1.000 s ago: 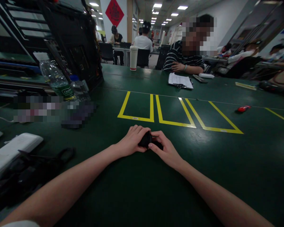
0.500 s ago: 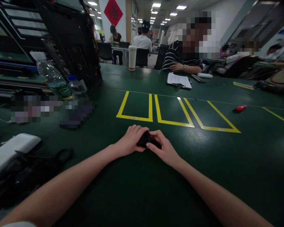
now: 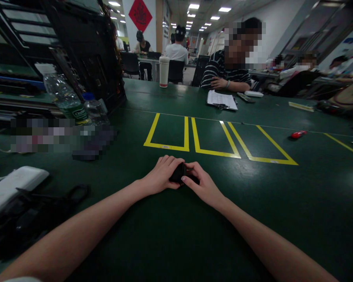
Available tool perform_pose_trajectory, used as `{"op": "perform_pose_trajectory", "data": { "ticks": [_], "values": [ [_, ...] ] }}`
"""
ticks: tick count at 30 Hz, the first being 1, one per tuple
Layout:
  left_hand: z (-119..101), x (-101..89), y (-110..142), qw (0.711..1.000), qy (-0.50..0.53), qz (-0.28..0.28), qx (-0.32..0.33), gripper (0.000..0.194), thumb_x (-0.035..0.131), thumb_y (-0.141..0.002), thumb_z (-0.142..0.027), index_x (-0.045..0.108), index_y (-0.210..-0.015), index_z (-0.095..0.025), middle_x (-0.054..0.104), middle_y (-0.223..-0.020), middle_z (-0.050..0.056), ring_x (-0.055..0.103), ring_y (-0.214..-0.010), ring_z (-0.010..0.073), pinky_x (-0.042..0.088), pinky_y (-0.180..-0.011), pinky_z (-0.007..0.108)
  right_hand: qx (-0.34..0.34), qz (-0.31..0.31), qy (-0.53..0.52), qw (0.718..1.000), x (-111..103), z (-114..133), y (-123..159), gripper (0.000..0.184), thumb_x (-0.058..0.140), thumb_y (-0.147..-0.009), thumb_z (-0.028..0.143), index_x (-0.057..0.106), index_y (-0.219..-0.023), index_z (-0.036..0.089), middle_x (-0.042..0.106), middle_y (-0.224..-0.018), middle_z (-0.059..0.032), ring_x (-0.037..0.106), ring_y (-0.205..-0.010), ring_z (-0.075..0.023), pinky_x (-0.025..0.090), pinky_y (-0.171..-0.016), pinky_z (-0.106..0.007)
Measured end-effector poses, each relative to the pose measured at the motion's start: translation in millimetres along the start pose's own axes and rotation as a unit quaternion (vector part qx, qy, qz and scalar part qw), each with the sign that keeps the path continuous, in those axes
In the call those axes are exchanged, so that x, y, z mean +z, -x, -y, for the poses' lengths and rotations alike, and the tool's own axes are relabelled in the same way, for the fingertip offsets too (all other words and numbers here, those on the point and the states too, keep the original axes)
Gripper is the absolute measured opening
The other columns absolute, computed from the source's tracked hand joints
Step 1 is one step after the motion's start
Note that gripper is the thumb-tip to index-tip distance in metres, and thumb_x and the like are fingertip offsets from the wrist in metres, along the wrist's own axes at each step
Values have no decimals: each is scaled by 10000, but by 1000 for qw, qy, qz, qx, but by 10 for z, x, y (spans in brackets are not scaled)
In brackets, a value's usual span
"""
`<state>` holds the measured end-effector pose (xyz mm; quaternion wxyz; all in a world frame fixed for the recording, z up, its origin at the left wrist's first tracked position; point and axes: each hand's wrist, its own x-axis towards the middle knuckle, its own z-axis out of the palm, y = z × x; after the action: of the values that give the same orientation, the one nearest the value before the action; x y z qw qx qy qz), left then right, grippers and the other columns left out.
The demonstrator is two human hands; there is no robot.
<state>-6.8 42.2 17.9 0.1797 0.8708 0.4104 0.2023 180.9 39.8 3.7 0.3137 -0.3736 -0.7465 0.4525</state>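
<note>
Both of my hands rest on the green table [image 3: 194,235] just in front of three yellow tape outlines [image 3: 194,137]. My left hand [image 3: 161,176] curls its fingers over a small black object [image 3: 179,172]. My right hand [image 3: 201,184] pinches the same black object from the right side, thumb underneath. The object is mostly hidden between the fingers, so its shape is unclear.
Plastic water bottles [image 3: 66,98] and a black rack [image 3: 88,47] stand at the left. A white box [image 3: 11,188] and black straps [image 3: 38,211] lie at the near left. A seated person in a striped shirt [image 3: 223,74] has papers [image 3: 222,100] across the table. A red item [image 3: 297,134] lies right.
The hands stay together on the black object with barely any movement. The view has shifted slightly.
</note>
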Motion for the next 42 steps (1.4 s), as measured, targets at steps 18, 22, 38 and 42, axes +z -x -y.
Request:
{"op": "perform_pose_trajectory", "data": {
  "ticks": [18, 22, 38, 42],
  "values": [
    [21, 19, 0, 1000, -8, -5, 8, 560, 651, -719, -245, 353, -1189, -185, 484, -1123, 81, 453, -971, 242, 360, -847, 382, -4, -18, 9, 1000, 8, -15, -6, 263, 509, -839, 266, 462, -1094, 222, 529, -1057, -53, 562, -929, -194, 485, -810, -385],
    [8, 6, 2, 1000, -5, -3, 3, 575, 655, -707, -225, 346, -1191, -200, 484, -1124, 76, 453, -979, 246, 353, -854, 392, -26, -14, -1, 1000, -7, -11, 3, 288, 554, -810, 257, 453, -1079, 234, 523, -1029, -45, 555, -937, -198, 484, -813, -382],
    [6, -3, 6, 1000, 3, -5, 4, 564, 653, -716, -253, 357, -1193, -197, 486, -1134, 76, 456, -984, 241, 356, -854, 386, -6, -16, -9, 1000, -7, 4, -4, 236, 507, -842, 263, 460, -1069, 220, 533, -1033, -52, 557, -946, -196, 482, -824, -394],
    [5, 6, -3, 1000, -5, -6, 2, 573, 660, -704, -250, 359, -1189, -203, 488, -1123, 75, 455, -979, 248, 355, -847, 390, -21, -16, -27, 999, 1, -15, -8, 232, 541, -819, 254, 466, -1038, 229, 533, -1006, -39, 560, -940, -193, 485, -822, -388]
  ]
}}
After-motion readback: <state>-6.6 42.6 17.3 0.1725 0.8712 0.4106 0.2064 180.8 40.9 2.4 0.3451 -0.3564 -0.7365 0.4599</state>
